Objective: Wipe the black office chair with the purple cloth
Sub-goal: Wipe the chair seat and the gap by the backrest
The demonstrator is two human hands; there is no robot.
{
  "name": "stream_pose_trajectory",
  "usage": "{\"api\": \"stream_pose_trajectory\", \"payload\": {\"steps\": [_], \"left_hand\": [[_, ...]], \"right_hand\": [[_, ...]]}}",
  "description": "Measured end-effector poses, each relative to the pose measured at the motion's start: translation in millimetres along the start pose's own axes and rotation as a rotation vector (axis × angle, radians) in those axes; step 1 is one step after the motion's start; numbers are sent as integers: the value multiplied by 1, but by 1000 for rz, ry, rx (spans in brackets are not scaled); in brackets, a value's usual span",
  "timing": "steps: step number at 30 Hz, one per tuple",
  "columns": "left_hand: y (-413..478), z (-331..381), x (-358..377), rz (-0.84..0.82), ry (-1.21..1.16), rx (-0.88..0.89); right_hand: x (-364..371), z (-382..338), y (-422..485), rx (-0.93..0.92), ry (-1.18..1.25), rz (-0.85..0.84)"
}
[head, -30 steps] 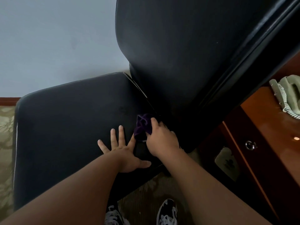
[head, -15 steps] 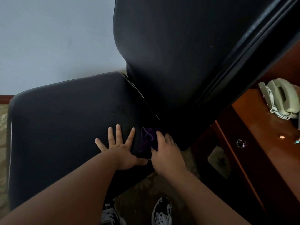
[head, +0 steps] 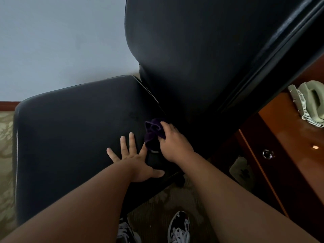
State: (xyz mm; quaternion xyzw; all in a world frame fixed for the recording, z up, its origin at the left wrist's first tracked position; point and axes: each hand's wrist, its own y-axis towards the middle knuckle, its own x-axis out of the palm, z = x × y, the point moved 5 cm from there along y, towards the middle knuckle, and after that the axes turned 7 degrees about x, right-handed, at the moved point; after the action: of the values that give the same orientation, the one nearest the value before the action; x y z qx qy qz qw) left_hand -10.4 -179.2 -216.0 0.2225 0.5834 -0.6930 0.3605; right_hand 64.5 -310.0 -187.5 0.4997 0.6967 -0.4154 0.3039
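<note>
The black office chair (head: 70, 137) fills the view, its seat to the left and its tall backrest rising at upper right. My right hand (head: 172, 142) is closed on the bunched purple cloth (head: 152, 132) and presses it into the crease where the seat meets the backrest, near the seat's near corner. My left hand (head: 133, 160) lies flat on the seat just left of the cloth, fingers spread, holding nothing. Part of the cloth is hidden under my right fingers.
A glossy wooden desk (head: 298, 146) with a round drawer knob (head: 267, 153) stands at right, carrying a pale corded telephone (head: 308, 102). Patterned carpet (head: 157, 204) and my sneakers (head: 178, 227) lie below. A pale wall (head: 61, 41) is behind the chair.
My right hand slid the cloth toward me along the crease half a second ago, and has now pushed it back up away from me. My left hand has stayed planted on the seat.
</note>
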Motion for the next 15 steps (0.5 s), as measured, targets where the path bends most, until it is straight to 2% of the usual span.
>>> {"api": "stream_pose_trajectory", "payload": {"steps": [5, 11, 15], "left_hand": [[-1, 1, -2, 30, -24, 20], [-1, 0, -2, 42, -31, 27], [-3, 1, -3, 46, -19, 44]], "right_hand": [[-3, 21, -35, 33, -3, 26], [-5, 50, -79, 94, 172, 31], [-1, 42, -74, 89, 129, 41]]}}
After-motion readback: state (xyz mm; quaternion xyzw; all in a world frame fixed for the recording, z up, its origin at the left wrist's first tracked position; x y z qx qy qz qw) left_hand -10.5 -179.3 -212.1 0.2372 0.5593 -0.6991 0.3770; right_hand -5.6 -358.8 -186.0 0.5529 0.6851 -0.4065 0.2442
